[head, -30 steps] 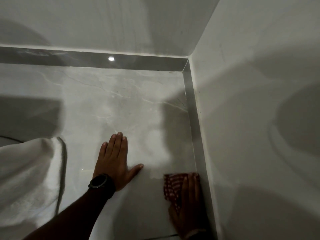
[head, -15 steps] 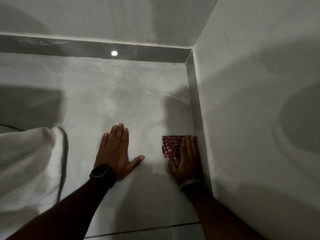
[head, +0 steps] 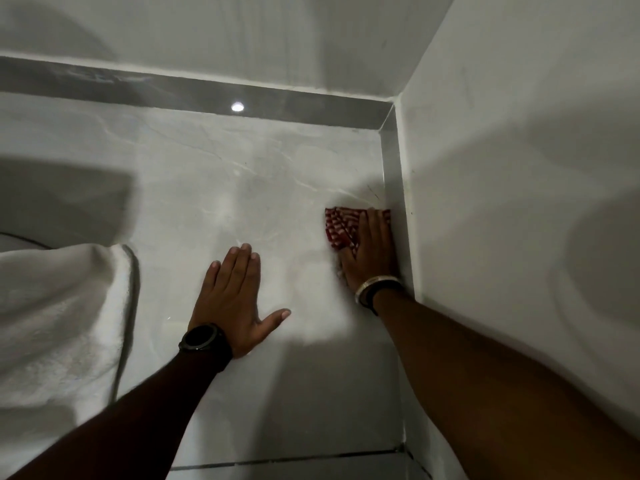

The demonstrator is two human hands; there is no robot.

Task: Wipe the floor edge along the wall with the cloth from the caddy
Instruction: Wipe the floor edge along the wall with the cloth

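A red and white checked cloth (head: 338,226) lies on the pale marble floor (head: 214,188), right against the grey skirting strip (head: 394,188) of the right-hand wall (head: 502,168). My right hand (head: 372,249) presses flat on the cloth and covers its near right part, with the hand's outer edge along the skirting. My left hand (head: 235,299), with a black watch on the wrist, rests palm down on the bare floor to the left, fingers together and thumb spread, holding nothing. No caddy is in view.
White fabric (head: 59,323) with a dark edge hangs over the floor at the left. The back wall (head: 242,36) meets the right wall in a corner ahead, with a grey skirting (head: 138,88) along its foot. A tile joint (head: 284,460) runs across the floor near me.
My right hand has slid the cloth forward along the right-hand skirting, away from me toward the corner. My left hand stays planted on the floor.
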